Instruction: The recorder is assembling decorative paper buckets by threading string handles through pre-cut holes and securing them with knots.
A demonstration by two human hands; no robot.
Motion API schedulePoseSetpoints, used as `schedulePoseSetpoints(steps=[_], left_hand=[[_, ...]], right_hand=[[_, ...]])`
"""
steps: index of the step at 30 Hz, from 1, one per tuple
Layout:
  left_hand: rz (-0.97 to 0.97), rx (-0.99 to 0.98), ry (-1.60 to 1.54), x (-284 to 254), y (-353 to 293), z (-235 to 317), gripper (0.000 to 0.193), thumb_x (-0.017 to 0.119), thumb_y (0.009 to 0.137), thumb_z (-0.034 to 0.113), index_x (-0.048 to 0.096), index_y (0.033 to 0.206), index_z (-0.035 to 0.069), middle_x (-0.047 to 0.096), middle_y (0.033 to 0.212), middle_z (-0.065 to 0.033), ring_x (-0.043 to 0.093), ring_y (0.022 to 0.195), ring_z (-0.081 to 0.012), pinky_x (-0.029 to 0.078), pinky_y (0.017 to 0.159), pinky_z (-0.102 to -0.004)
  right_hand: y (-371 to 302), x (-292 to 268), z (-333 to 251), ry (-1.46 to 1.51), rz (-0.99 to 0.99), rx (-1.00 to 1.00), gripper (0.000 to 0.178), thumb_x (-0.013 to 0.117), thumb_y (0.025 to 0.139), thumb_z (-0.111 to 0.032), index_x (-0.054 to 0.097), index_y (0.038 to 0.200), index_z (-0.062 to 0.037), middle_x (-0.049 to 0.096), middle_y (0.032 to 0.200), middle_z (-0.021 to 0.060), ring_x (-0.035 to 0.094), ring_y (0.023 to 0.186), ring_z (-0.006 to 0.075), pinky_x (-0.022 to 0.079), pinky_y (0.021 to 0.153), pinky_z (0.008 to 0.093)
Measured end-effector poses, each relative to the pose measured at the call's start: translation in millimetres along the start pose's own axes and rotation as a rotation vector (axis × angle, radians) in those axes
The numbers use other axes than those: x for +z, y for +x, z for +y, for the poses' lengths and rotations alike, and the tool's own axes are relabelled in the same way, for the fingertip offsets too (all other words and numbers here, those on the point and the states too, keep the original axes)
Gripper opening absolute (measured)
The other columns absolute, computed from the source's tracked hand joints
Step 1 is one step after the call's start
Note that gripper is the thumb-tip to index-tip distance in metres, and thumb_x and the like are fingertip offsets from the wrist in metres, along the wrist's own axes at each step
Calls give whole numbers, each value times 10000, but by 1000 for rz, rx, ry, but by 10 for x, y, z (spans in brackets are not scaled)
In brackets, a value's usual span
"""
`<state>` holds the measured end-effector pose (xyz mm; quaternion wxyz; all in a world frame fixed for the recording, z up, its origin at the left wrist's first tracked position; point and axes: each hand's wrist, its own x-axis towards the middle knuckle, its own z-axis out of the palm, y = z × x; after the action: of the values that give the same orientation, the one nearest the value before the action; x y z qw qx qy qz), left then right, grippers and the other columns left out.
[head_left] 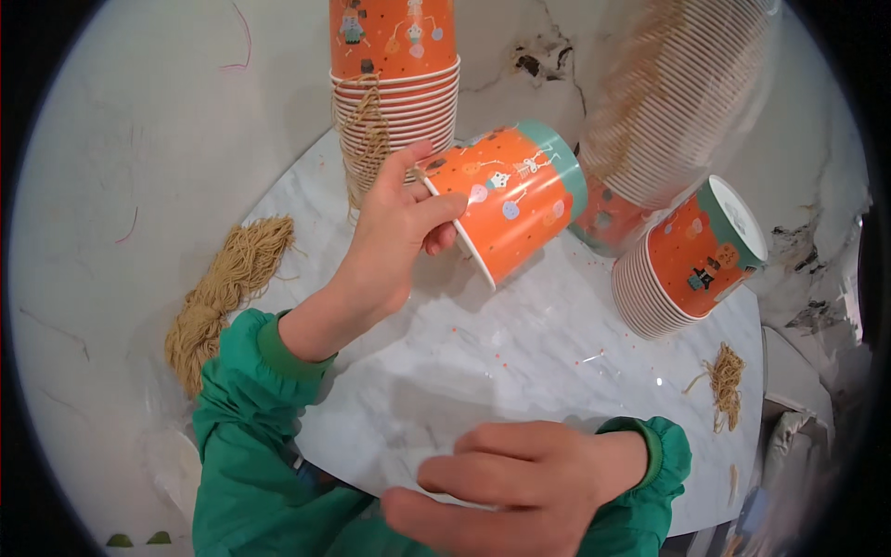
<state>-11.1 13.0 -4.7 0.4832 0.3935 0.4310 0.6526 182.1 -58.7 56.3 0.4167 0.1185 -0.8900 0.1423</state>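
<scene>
An orange paper bucket (506,200) with a teal band and small printed figures is tilted on its side above the table. My left hand (394,218) grips it by its white rolled rim, thumb on the outer wall and fingers around the edge. Its inside is turned away from view. Nearer to me, my right hand (524,483) hovers over the table's front edge, slightly blurred. Its fingers are loosely bent and apart, with nothing visible in them. Behind my left hand stands a tall stack of matching buckets (394,46), with tan cords (364,139) hanging down its side.
A thick bundle of tan cord (232,283) lies at the left table edge. On the right are a tilted stack of orange buckets (691,251), a tall plastic-wrapped stack of buckets (668,102) and a small tangle of cord (726,381). Tiny orange bits dot the marbled table (548,371).
</scene>
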Motion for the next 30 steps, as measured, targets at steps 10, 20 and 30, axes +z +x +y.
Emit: schedulePoseSetpoints(steps=[10,20,30], left_hand=[[20,167,17,32,-84,-18,896,620,902,24,28,1574,26,618,962,-68,547,717,-92,441,619,-253],[-132,691,181,176,-214,-380,878,551,898,-71,-2,1570,40,593,1249,-182,677,981,-164,525,715,-250],[-160,863,330,229,-254,-627,842,614,878,-71,102,1545,-46,557,1299,-224,699,946,-207,553,695,-259]], right_hand=[[-522,-109,347,-174,56,528,258,649,859,-35,665,1117,-24,614,783,29,549,603,112,413,501,242],[-813,215,1090,1099,559,1443,354,403,1053,-270,573,1153,25,706,977,141,598,654,129,416,485,242],[-882,196,1153,1481,934,1328,166,432,991,-140,547,979,-22,506,806,34,408,599,99,270,455,227]])
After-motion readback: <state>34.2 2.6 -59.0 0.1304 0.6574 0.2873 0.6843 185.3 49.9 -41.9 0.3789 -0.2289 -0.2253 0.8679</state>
